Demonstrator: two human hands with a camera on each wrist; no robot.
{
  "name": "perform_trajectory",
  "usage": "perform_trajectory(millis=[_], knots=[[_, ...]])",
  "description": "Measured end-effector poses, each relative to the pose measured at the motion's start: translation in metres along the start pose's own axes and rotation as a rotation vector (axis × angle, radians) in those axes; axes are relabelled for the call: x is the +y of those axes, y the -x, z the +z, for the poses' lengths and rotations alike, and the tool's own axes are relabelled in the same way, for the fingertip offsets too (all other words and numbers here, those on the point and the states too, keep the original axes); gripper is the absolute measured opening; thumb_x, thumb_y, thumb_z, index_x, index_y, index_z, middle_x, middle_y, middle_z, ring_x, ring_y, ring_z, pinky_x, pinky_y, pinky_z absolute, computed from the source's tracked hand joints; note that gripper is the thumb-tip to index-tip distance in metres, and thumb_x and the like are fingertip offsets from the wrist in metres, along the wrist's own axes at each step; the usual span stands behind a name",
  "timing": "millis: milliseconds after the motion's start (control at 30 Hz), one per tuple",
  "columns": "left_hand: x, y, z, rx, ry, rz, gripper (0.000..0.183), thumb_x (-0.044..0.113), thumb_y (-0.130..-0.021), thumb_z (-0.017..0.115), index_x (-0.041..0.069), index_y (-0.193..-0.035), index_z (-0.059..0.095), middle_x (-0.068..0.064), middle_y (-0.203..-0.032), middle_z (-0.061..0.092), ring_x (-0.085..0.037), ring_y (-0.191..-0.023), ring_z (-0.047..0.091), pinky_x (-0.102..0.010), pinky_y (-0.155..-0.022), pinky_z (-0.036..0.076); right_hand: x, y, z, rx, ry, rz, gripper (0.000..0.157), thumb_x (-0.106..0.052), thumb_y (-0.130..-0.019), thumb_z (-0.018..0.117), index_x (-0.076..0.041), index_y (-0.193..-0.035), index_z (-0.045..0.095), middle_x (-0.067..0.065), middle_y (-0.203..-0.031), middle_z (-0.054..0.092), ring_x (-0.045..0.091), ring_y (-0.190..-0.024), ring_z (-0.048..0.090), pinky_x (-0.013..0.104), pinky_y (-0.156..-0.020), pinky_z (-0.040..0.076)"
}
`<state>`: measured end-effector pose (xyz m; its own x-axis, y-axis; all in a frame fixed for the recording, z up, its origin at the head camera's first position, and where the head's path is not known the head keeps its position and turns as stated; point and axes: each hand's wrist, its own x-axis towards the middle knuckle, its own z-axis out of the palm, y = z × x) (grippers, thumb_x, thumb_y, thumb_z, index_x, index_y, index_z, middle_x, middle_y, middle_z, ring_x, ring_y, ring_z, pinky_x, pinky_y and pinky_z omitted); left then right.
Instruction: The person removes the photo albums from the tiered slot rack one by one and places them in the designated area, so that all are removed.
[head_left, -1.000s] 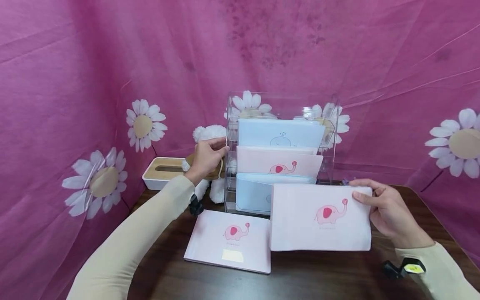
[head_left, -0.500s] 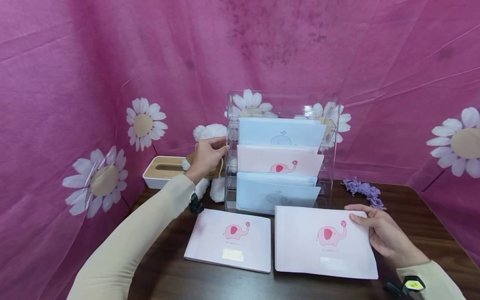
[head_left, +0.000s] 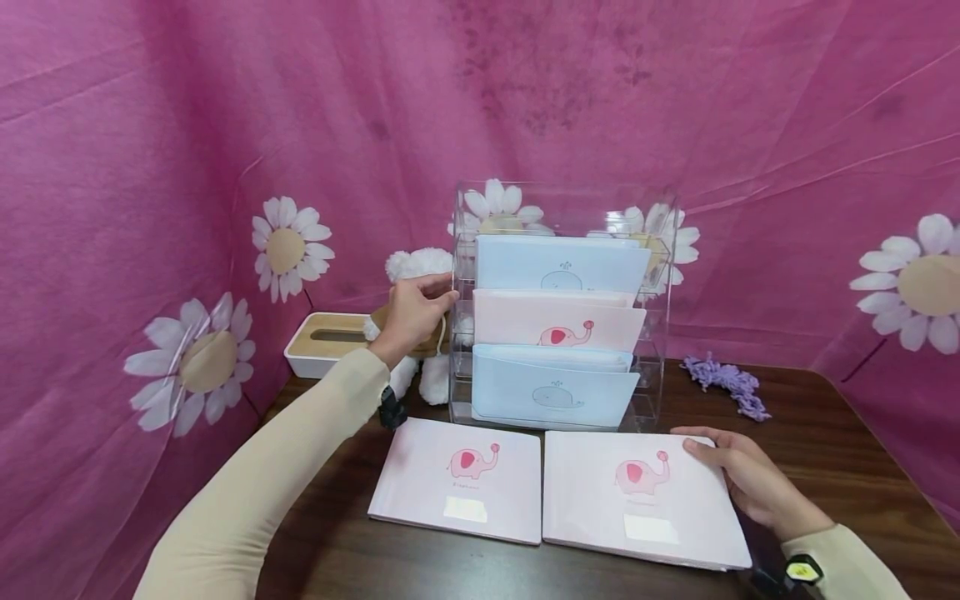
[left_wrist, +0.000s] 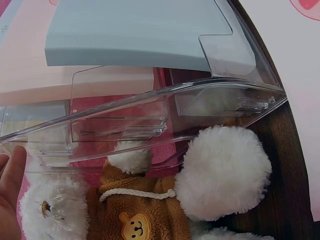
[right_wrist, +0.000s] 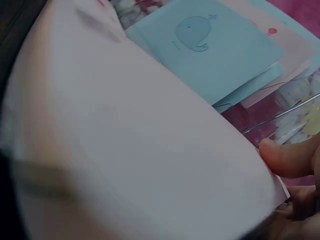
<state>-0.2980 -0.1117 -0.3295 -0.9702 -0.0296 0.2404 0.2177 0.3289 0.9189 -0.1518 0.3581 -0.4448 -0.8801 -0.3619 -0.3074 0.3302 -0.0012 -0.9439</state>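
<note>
While the left hand grips the clear rack, the right hand pinches a pink booklet, stretching leftward, by its far-right corner.

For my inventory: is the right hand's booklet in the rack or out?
Out: the right hand holds the elephant booklet in front of the clear rack.

Pink elephant booklet, face-up, just in front of the clear rack
</note>
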Motion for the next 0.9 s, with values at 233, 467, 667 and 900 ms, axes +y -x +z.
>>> perform_trajectory(millis=[233,467,667,900], knots=[[0.0,0.001,0.001,0.001,-0.02,-0.012,0.036,0.013,-0.091,0.075,0.008,-0.127,0.072,-0.012,-0.118,0.076,-0.021,-0.111,0.073,-0.032,-0.09,0.062,0.016,-0.01,0.013,0.237,-0.059,0.046,0.031,-0.015,-0.104,0.055,-0.021,-0.134,0.055,-0.013,-0.101,0.075,0.008,-0.093,0.073,0.032,-0.079,0.064],[0.001,0.001,0.001,0.003,-0.028,0.009,0.036,0.014,-0.092,0.075,0.008,-0.127,0.072,-0.013,-0.118,0.076,-0.021,-0.111,0.073,-0.032,-0.09,0.062,0.023,-0.015,0.023,0.389,-0.023,0.09,0.072,-0.017,-0.099,0.065,0.004,-0.157,0.027,-0.021,-0.094,0.071,0.001,-0.091,0.071,0.028,-0.08,0.063],[0.001,0.0,0.0,0.004,-0.02,0.016,0.037,0.013,-0.092,0.074,0.007,-0.128,0.071,-0.013,-0.119,0.076,-0.022,-0.111,0.073,-0.031,-0.09,0.062,0.022,-0.016,0.026,0.417,-0.036,0.088,0.069,-0.015,-0.099,0.064,0.004,-0.156,0.03,-0.02,-0.092,0.072,0.002,-0.09,0.071,0.029,-0.079,0.063],[0.002,0.002,0.0,-0.009,-0.026,0.006,0.038,0.014,-0.093,0.074,0.007,-0.129,0.07,-0.012,-0.12,0.076,-0.022,-0.112,0.073,-0.031,-0.089,0.062,0.023,-0.016,0.025,0.437,0.025,0.077,0.071,-0.017,-0.099,0.066,0.002,-0.157,0.03,-0.026,-0.097,0.068,-0.005,-0.092,0.067,0.022,-0.081,0.061]])
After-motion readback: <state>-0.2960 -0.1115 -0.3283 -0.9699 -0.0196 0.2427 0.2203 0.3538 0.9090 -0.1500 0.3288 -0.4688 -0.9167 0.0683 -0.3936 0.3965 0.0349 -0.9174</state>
